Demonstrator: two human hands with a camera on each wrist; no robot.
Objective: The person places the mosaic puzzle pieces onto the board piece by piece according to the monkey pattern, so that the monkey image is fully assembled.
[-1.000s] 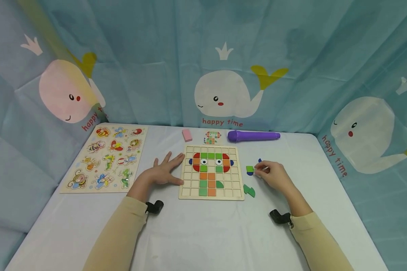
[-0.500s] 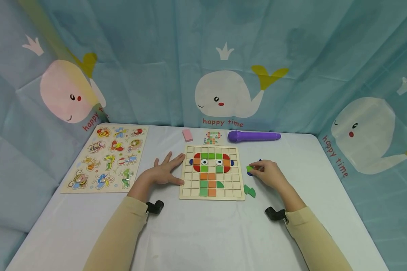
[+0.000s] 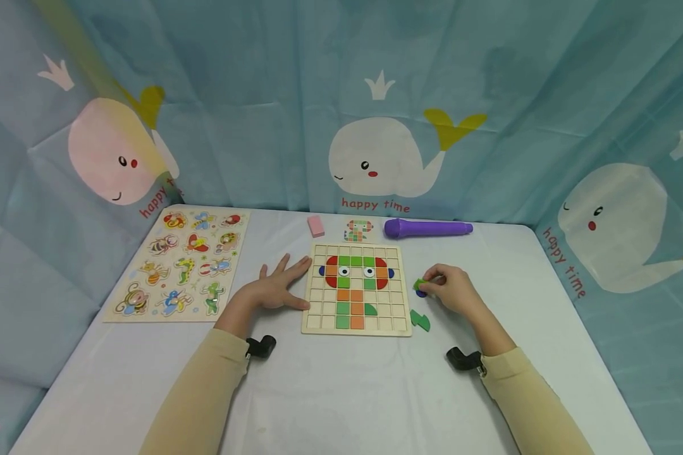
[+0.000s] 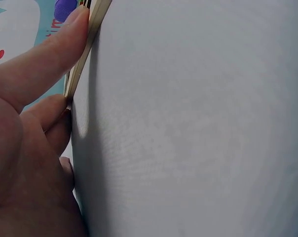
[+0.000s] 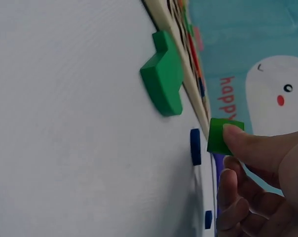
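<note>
My right hand [image 3: 449,289] pinches a green square tile [image 5: 219,136] between thumb and fingers, raised off the cloth to the right of the grid board. Below it lies a blue piece [image 5: 196,147]; a second small blue piece [image 5: 208,219] shows in the right wrist view. The wooden grid board [image 3: 321,322] carries red, green, orange and blue tiles and two eye tiles set in a figure. Fingers spread, my left hand [image 3: 273,292] rests at the board's left edge, its thumb and fingertips touching the rim. Two green pieces [image 3: 420,320] lie by the board's lower right corner.
An insect puzzle board [image 3: 205,309] lies at the left. Behind the grid board are a pink block [image 3: 315,226], a small pattern card [image 3: 358,230] and a purple microphone-shaped object [image 3: 429,228]. A whale-print curtain [image 3: 250,145] stands around the white table.
My right hand has moved left to the green square tile, pinched it and lifted it off the blue piece. The left hand stays at the board's edge.
</note>
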